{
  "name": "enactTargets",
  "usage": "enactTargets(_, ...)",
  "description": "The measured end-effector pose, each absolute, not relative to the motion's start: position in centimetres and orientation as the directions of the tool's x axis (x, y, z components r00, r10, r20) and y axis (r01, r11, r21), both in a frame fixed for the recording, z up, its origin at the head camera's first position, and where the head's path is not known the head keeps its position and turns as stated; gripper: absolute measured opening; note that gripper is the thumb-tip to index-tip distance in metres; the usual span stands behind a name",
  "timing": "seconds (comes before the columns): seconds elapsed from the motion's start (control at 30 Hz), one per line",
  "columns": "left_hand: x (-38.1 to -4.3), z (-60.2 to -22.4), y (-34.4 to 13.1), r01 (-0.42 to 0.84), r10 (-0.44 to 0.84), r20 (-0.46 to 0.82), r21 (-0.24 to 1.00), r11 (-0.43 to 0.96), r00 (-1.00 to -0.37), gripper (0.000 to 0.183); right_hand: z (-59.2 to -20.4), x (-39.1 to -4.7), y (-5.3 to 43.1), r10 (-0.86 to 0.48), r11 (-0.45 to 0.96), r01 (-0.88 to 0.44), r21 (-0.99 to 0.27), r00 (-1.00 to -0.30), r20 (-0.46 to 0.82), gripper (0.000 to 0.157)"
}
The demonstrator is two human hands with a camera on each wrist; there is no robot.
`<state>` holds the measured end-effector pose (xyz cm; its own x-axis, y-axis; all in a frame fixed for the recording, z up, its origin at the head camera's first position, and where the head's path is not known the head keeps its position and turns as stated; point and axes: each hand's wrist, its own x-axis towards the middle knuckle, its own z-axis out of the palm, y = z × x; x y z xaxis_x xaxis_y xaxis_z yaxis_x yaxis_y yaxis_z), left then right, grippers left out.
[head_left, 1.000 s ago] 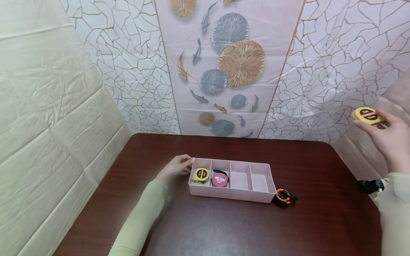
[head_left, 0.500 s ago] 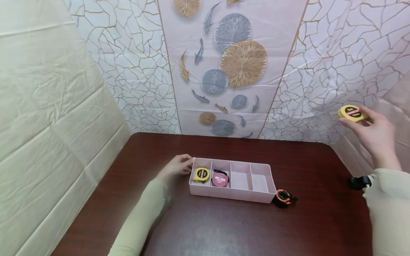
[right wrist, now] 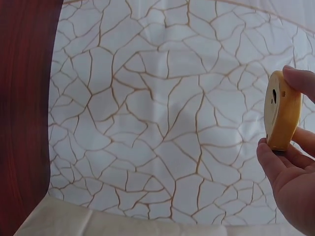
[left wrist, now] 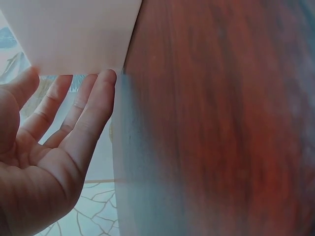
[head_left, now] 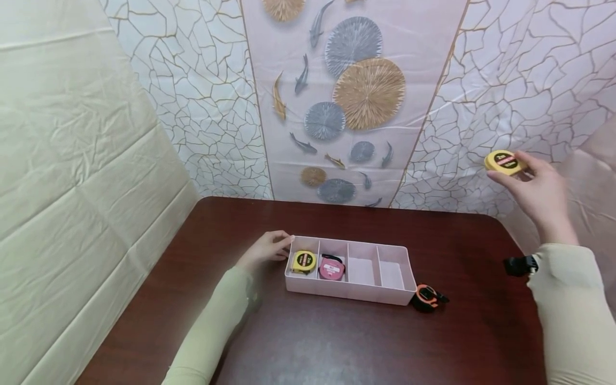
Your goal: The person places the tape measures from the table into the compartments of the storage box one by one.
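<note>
In the head view my right hand (head_left: 544, 195) is raised above the table's right side and pinches a yellow tape measure (head_left: 504, 162) between thumb and fingers. The right wrist view shows the edge and back of that yellow case (right wrist: 282, 112). My left hand (head_left: 263, 251) touches the left end of a pale pink divided box (head_left: 346, 290). Seen from the left wrist, its fairly straight fingers (left wrist: 91, 113) meet the edge of the box's end wall (left wrist: 78, 34). Inside the box, another yellow tape measure (head_left: 303, 261) lies in the leftmost compartment, and a pink tape measure (head_left: 331, 268) in the second.
An orange and black tape measure (head_left: 425, 298) lies on the dark wood table (head_left: 337, 342) by the box's right front corner. A patterned cloth (head_left: 212, 107) hangs behind the table, and a cream cloth (head_left: 72, 187) hangs at the left.
My right hand has moved left across the head view with the yellow tape measure in its grip. The left hand stays at the box's left end, and the box has not moved on the table.
</note>
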<state>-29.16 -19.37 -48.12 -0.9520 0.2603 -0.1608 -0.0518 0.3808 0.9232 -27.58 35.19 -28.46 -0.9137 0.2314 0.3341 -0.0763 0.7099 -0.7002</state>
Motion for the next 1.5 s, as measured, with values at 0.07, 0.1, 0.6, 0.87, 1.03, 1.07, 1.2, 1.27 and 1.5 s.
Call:
enactTargets(0.07, -29.2, -48.1, -19.3, -0.045, 0.26, -0.155, 0.922, 0.385, -0.953, 0.034, -28.4, -27.7, 34.8, 0.227, 0.719, -0.08, -0.69, -0.912, 0.342, 0.088)
enactTargets(0.1, -29.2, -48.1, -19.3, -0.044, 0.26, -0.154, 0.922, 0.385, -0.953, 0.034, -28.4, -27.7, 34.6, 0.224, 0.722, -0.085, -0.687, -0.91, 0.348, 0.088)
enactTargets(0.6, -28.8, -48.1, -19.8, 0.012, 0.262, -0.117, 0.896, 0.443, -0.958, 0.039, -28.1, -28.7, 31.5, 0.163, 0.72, -0.139, -0.68, -0.918, 0.36, 0.087)
enactTargets(0.87, -27.3, -47.8, -20.3, 0.096, 0.277, -0.041, 0.882, 0.462, -0.96, 0.042, -27.5, -29.0, 30.0, 0.121, 0.719, -0.174, -0.673, -0.922, 0.367, 0.087)
enactTargets(1.03, -26.4, -47.6, -20.2, 0.07, 0.298, -0.051, 0.921, 0.384, -0.953, 0.043, -27.4, -29.5, 28.8, 0.072, 0.712, -0.241, -0.66, -0.909, 0.41, 0.081)
enactTargets(1.07, -26.2, -47.5, -20.2, 0.065, 0.303, -0.055, 0.926, 0.373, -0.951, 0.043, -27.4, -29.5, 28.5, 0.061, 0.708, -0.253, -0.659, -0.908, 0.414, 0.081)
enactTargets(1.2, -26.1, -47.5, -20.2, 0.072, 0.327, -0.054, 0.929, 0.363, -0.943, 0.047, -27.1, -29.7, 27.3, 0.032, 0.691, -0.279, -0.667, -0.91, 0.414, 0.082)
enactTargets(1.27, -25.8, -47.3, -20.3, 0.074, 0.332, -0.058, 0.926, 0.371, -0.941, 0.05, -26.9, -29.6, 26.8, 0.023, 0.684, -0.285, -0.671, -0.911, 0.411, 0.083)
enactTargets(1.5, -25.5, -47.6, -20.6, 0.063, 0.358, -0.064, 0.942, 0.331, -0.932, 0.054, -25.9, -29.5, 25.0, 0.009, 0.647, -0.307, -0.698, -0.912, 0.409, 0.082)
